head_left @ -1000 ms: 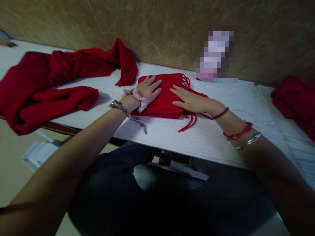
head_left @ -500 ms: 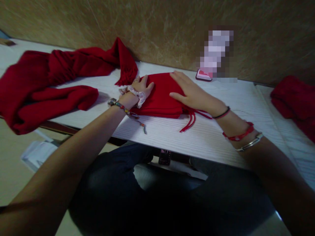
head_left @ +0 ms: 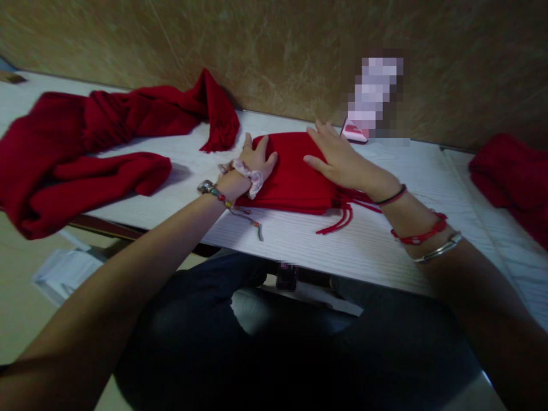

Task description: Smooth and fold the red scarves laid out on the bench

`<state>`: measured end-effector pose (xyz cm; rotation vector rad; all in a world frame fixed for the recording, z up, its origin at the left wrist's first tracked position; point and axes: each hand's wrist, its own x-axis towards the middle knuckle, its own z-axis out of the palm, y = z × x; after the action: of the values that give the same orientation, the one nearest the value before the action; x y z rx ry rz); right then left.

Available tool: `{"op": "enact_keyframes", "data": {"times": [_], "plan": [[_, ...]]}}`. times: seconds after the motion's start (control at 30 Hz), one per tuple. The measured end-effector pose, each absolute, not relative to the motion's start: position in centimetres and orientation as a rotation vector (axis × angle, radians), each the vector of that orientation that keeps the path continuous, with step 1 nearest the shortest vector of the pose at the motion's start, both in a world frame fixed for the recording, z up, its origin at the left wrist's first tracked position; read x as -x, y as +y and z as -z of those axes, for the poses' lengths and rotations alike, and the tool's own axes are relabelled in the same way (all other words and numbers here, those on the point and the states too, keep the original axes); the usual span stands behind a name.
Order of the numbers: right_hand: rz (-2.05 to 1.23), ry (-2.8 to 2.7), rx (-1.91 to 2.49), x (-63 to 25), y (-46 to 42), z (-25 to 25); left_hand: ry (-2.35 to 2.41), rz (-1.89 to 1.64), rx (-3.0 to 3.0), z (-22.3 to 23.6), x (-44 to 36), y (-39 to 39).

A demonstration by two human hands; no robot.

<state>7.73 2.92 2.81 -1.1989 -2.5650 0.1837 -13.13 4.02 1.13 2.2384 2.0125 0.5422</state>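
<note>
A folded red scarf (head_left: 295, 177) lies on the white table (head_left: 368, 240), its fringe trailing toward the near right. My left hand (head_left: 256, 158) rests flat on the scarf's left edge, fingers stretched out, a pale scrunchie round the wrist. My right hand (head_left: 336, 154) lies flat over the scarf's far right part, fingers extended toward the wall. Neither hand grips anything.
A long unfolded red scarf (head_left: 85, 142) sprawls over the table's left side and hangs off the near edge. Another red cloth (head_left: 509, 177) sits at the far right. A small pink and white object (head_left: 354, 132) stands by the brown wall. Papers lie on the floor at left.
The scarf's right fringed end has been folded over, making the bundle smaller. My right hand has moved from the fringe side up across the scarf's top; my left hand has stayed at the left edge.
</note>
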Motion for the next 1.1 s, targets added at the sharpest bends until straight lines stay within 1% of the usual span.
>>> {"op": "enact_keyframes", "data": {"times": [0.1,0.17,0.3,0.4,0.53,0.7,0.77,0.9,1.03,1.1], "plan": [[-0.225,-2.594,1.261,-8.1,3.4,-1.2,2.095,-0.520,-2.322,-2.4,11.6,2.4],[-0.226,-2.603,1.287,-8.3,3.7,-0.5,1.989,-0.472,-2.407,-2.7,10.9,1.8],[-0.211,-2.578,1.301,-8.9,4.2,-0.5,1.784,-0.298,-2.480,-1.5,11.0,2.5],[-0.283,-2.530,1.339,-9.4,4.1,-0.7,1.786,-0.254,-2.501,-0.7,11.9,3.3],[-0.382,-2.518,1.292,-10.2,3.4,-1.1,1.811,-0.189,-2.516,-0.8,12.7,3.3],[-0.105,-2.329,1.205,-12.2,3.7,-1.5,1.850,-0.179,-2.575,-2.0,12.8,2.0],[-0.043,-2.251,1.214,-12.7,4.0,-1.4,1.748,-0.214,-2.695,-2.5,12.5,1.1],[-0.062,-2.312,1.110,-12.3,3.5,-1.9,1.382,-0.158,-2.824,-2.7,11.5,-0.6],[-0.052,-2.348,1.008,-11.2,0.6,-4.2,1.284,-0.009,-2.825,-2.4,11.3,-0.9],[-0.100,-2.433,0.949,-11.1,-1.5,-5.0,1.229,0.054,-2.850,-2.4,11.7,-0.8]]}}
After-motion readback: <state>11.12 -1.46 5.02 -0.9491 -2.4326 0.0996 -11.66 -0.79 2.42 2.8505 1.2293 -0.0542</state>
